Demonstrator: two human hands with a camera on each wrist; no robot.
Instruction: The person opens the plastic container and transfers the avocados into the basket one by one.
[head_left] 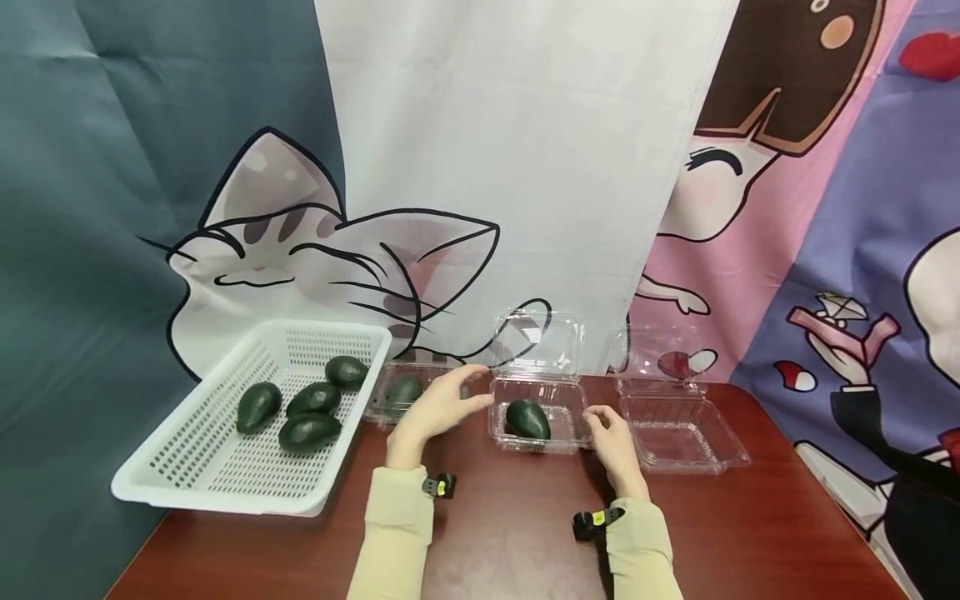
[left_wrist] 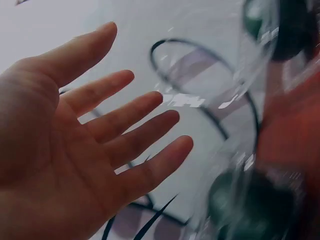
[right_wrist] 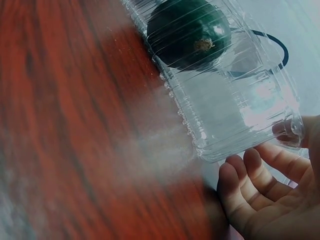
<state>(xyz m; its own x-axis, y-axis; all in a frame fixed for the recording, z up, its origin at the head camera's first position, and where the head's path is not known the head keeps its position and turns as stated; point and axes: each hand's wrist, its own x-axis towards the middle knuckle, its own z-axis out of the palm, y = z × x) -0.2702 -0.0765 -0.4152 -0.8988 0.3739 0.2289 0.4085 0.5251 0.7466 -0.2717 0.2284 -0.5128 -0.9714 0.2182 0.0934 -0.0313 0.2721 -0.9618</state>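
An avocado (head_left: 528, 419) lies in the middle clear plastic clamshell box (head_left: 538, 390), whose lid (head_left: 537, 346) stands raised at the back. My right hand (head_left: 611, 437) pinches the right rim of this box. In the right wrist view its thumb (right_wrist: 286, 131) shows behind the clear wall and the fingers (right_wrist: 235, 182) are on the outside. My left hand (head_left: 441, 406) hovers at the left of the box with fingers spread, holding nothing. Behind it, partly covered, sits another clear box (head_left: 380, 392) with an avocado (head_left: 405, 390) inside.
At the left stands a white perforated basket (head_left: 217, 502) with several avocados (head_left: 309, 432) in it. A third clamshell box (head_left: 682, 433) stands on the right with its lid up and nothing inside. The reddish-brown table (head_left: 510, 525) meets a printed cloth backdrop (head_left: 525, 167) behind.
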